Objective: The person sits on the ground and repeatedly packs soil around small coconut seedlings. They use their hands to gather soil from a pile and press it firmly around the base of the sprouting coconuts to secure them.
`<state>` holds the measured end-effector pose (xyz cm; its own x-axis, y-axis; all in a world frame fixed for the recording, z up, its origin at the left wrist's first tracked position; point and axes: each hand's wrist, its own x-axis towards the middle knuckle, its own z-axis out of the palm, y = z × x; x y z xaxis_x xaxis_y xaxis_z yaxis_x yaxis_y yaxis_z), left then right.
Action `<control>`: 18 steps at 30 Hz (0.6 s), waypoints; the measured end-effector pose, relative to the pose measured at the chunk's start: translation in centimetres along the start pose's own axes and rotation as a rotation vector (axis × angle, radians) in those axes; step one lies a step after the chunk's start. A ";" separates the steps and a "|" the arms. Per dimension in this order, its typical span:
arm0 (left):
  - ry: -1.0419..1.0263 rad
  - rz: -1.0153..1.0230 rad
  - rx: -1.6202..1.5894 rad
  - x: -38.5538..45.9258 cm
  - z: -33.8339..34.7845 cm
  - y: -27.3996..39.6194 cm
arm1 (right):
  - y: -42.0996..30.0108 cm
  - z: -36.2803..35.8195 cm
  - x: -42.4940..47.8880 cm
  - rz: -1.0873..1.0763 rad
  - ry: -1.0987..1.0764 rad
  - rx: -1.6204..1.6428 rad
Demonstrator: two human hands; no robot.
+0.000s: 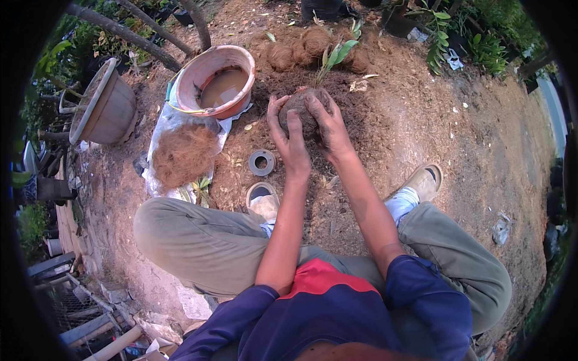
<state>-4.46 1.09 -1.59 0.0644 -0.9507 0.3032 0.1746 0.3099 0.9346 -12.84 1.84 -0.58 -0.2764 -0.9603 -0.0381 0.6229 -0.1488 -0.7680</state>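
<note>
My left hand [291,140] and my right hand [329,124] are cupped around a brown, soil-like ball [299,110], one on each side. Both hands look muddy. A green-leaved seedling [337,55] rises just beyond the ball; whether it grows from the ball cannot be told. Further out lie several round balls wrapped in brown fibre [316,41]. A heap of loose coconut fibre [185,153] rests on a plastic sheet [156,131] to the left. Nearer my left hand, a grey ring [262,162] sits on the ground.
A reddish bucket [247,58] with murky water stands at the upper left, its handle lowered. A large planter [108,108] leans beyond it. My shoes [264,205] flank the work area. Potted plants and thin trunks [131,38] line the far edge; plastic scraps [501,230] lie right.
</note>
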 end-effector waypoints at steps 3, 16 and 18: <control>0.054 -0.110 -0.160 -0.3 0.8 0.7 | 0.0 0.4 -0.1 -0.066 0.035 -0.133; -0.101 0.370 0.388 1.1 -0.7 0.1 | -1.0 -0.2 0.0 0.188 0.086 0.329; -0.198 0.296 0.378 1.4 -1.3 -0.1 | -1.3 -0.3 -0.2 0.171 0.043 0.257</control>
<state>-3.08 -0.23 -1.49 -0.1358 -0.8175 0.5597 -0.1922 0.5760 0.7946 -13.83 2.27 0.28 -0.1791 -0.9664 -0.1843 0.8261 -0.0460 -0.5617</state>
